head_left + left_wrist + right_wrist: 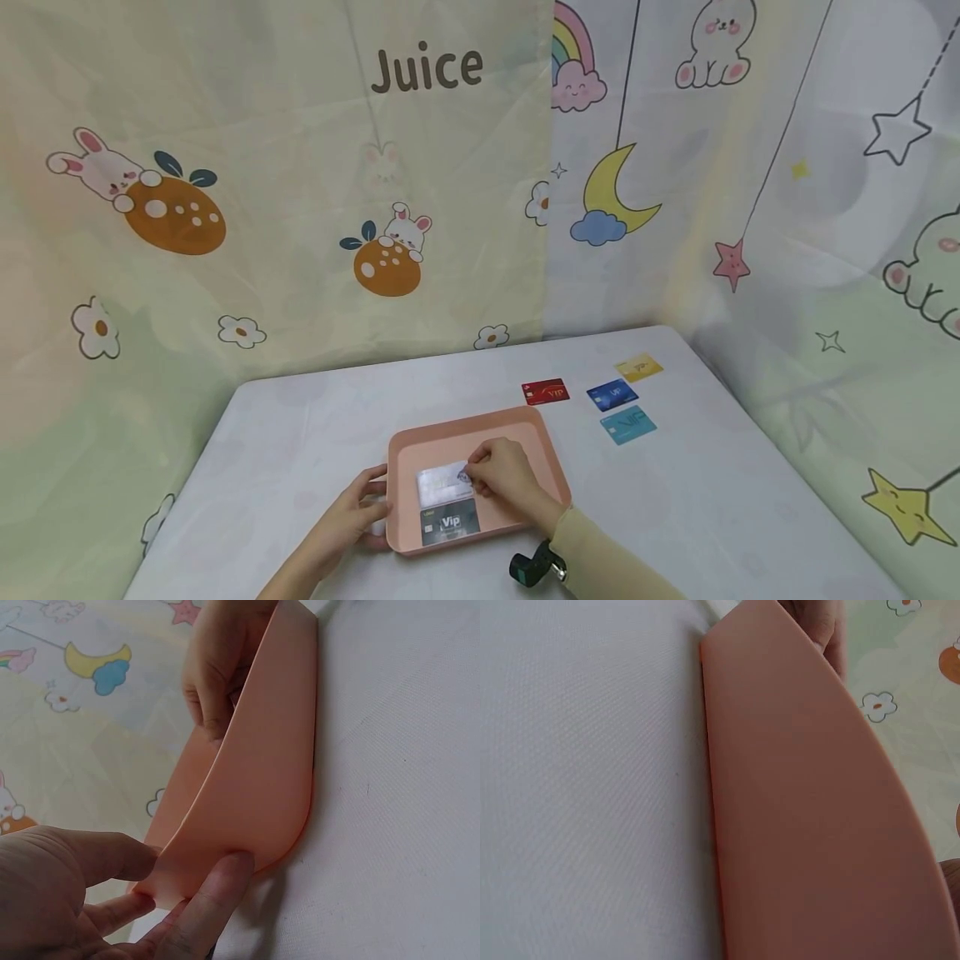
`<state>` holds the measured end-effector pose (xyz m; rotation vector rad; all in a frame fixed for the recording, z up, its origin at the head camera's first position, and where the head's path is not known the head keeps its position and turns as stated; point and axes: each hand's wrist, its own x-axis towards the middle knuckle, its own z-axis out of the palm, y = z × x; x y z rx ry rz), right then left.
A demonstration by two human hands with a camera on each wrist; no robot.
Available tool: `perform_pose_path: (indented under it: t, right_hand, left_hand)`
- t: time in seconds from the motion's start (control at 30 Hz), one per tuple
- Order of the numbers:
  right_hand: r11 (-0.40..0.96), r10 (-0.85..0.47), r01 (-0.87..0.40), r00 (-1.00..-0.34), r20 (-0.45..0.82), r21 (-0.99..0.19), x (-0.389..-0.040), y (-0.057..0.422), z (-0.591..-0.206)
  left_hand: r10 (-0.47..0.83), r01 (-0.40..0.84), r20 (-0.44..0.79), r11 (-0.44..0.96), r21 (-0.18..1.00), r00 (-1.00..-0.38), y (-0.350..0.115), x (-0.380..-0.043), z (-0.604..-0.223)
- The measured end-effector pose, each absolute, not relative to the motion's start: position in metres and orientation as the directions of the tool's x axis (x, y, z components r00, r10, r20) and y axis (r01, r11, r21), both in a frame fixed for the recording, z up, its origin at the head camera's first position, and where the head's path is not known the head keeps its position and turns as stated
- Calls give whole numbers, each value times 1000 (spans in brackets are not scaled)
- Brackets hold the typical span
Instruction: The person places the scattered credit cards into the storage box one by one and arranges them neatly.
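A pink tray (517, 500) stands on the table, with a silver card (442, 487) and a dark grey card marked "Vip" (450, 522) inside it. My right hand (504, 477) reaches over the near wall and pinches the silver card's right edge between thumb and fingers. That card lies just behind the grey one. Outside the tray, my left hand (348, 512) rests its spread fingers against the left wall. The left wrist view shows these fingertips (232, 864) pressing the tray's outer side near a corner. In the right wrist view, the tray wall (802, 795) hides most of the work.
Behind the tray's right corner lie a red card (545, 392), a blue card (612, 395), a yellow card (639, 367) and a teal card (628, 425). White cloth covers the table (300, 442). Printed curtains (300, 208) hang behind and at the sides.
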<state>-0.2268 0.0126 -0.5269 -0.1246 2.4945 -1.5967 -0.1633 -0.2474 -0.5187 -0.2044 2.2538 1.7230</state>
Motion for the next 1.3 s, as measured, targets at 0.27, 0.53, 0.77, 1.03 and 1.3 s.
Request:
perform_pose_path:
  t: [0.27,0.53,0.77,1.03,1.3]
  right_hand:
    - [422,-162,20,-982,-98,-906,-227,14,-528]
    - [429,-155,21,-983,-97,-903,-226,16,-529]
    - [450,-154,10,-984,-89,-893,-226,18,-528]
    - [473,-153,-9,-986,-72,-881,-225,21,-525]
    - [507,-134,-29,-990,-46,-861,-229,31,-515]
  left_hand:
    - [50,-293,-318,274,916,-947,-246,-163,-518]
    - [63,-304,-332,270,914,-941,-245,-164,-517]
    - [54,-301,-327,274,913,-943,-244,-165,-519]
    - [51,-304,-329,270,913,-943,-244,-165,-519]
    - [53,-315,-340,270,910,-939,-245,-165,-517]
